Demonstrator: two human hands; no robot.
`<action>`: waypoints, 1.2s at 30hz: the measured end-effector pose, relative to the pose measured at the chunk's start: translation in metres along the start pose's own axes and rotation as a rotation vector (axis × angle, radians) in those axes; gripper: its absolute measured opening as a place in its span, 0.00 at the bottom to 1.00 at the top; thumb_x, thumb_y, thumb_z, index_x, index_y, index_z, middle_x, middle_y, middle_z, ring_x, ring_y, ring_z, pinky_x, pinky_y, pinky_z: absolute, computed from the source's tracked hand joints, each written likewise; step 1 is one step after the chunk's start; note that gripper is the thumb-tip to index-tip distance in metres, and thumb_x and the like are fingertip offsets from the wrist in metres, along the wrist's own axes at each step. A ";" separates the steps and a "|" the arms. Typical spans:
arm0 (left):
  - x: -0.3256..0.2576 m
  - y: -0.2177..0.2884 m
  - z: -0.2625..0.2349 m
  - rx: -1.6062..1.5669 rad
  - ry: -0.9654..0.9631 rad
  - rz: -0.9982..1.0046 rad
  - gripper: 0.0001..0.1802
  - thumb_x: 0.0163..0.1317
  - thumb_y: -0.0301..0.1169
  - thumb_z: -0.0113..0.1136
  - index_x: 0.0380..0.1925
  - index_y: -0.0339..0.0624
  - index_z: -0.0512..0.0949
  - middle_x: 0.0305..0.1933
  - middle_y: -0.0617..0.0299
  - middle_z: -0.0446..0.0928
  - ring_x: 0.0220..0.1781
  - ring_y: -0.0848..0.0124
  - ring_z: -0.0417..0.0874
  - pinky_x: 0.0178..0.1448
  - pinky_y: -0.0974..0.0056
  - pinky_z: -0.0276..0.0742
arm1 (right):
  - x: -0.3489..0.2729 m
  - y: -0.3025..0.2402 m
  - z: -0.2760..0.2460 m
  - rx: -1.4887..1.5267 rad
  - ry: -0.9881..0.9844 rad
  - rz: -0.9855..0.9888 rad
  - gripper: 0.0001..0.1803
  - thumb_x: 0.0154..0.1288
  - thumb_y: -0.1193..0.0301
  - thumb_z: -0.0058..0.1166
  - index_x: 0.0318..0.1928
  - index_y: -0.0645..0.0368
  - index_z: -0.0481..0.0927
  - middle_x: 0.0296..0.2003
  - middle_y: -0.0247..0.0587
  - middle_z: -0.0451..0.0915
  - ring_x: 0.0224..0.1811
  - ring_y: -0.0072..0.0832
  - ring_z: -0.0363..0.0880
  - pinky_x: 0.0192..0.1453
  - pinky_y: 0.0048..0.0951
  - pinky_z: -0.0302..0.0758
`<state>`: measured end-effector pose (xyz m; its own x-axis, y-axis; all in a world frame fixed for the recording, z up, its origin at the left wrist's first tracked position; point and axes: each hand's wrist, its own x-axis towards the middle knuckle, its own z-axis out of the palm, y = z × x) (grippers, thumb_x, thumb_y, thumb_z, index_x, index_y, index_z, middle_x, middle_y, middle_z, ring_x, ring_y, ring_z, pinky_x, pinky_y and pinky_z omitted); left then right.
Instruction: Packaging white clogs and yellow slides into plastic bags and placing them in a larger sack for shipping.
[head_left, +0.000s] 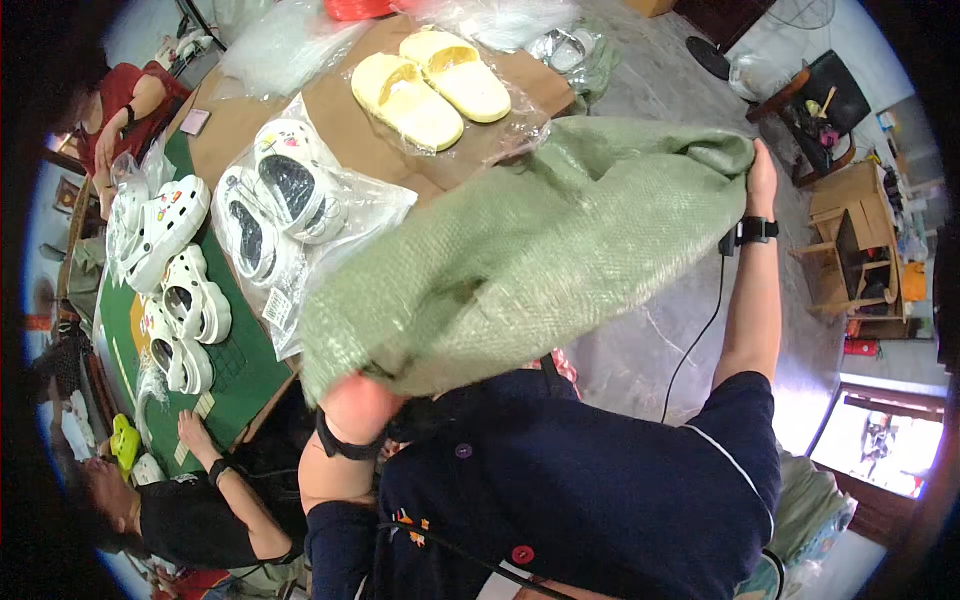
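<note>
A green woven sack point(520, 250) is stretched sideways in front of my body, raised over the near part of the table. Its right end is gripped by my right hand point(762, 182), fingers mostly behind the fabric. My left hand point(362, 405), smeared by motion, closes on the sack's lower left corner. Just beyond the sack, white clogs point(300, 180) lie in a clear plastic bag point(375, 200). Farther back sits a pair of yellow slides point(410, 100) on clear plastic. What the sack contains, if anything, is hidden.
More white clogs point(185, 310) stand on the green table top point(230, 380) at left. A co-worker's hand point(195, 435) rests there, and another person sits at the far left. Brown cardboard point(225, 150) covers the table. A black cable point(690, 350) hangs from my right wrist.
</note>
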<state>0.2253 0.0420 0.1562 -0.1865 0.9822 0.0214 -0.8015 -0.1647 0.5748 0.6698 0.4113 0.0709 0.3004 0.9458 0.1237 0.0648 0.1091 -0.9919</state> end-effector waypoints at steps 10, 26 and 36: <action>-0.003 -0.083 -0.126 1.088 0.181 -0.215 0.22 0.74 0.36 0.40 0.60 0.34 0.68 0.60 0.57 0.72 0.62 0.68 0.71 0.65 0.64 0.65 | -0.081 0.138 0.026 -1.560 -0.058 0.264 0.28 0.59 0.53 0.55 0.52 0.61 0.73 0.49 0.58 0.76 0.56 0.50 0.72 0.58 0.45 0.71; 0.002 -0.052 -0.120 1.110 0.195 -0.282 0.11 0.58 0.21 0.56 0.42 0.35 0.75 0.39 0.61 0.80 0.44 0.75 0.77 0.48 0.68 0.72 | -0.154 0.125 0.149 -0.794 -0.558 -0.037 0.16 0.52 0.78 0.50 0.44 0.60 0.78 0.38 0.57 0.81 0.38 0.48 0.81 0.41 0.44 0.76; 0.074 -0.064 -0.092 1.200 0.063 -0.097 0.14 0.65 0.36 0.56 0.40 0.35 0.75 0.34 0.49 0.77 0.37 0.61 0.79 0.43 0.61 0.73 | -0.037 -0.032 0.201 -0.103 -0.336 -0.221 0.09 0.69 0.67 0.52 0.42 0.59 0.75 0.36 0.32 0.79 0.33 0.20 0.79 0.33 0.22 0.75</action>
<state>0.2109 0.1169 0.0459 -0.2089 0.9743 -0.0846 0.2189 0.1309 0.9669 0.4651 0.4347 0.0924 -0.0577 0.9520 0.3007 0.1927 0.3061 -0.9323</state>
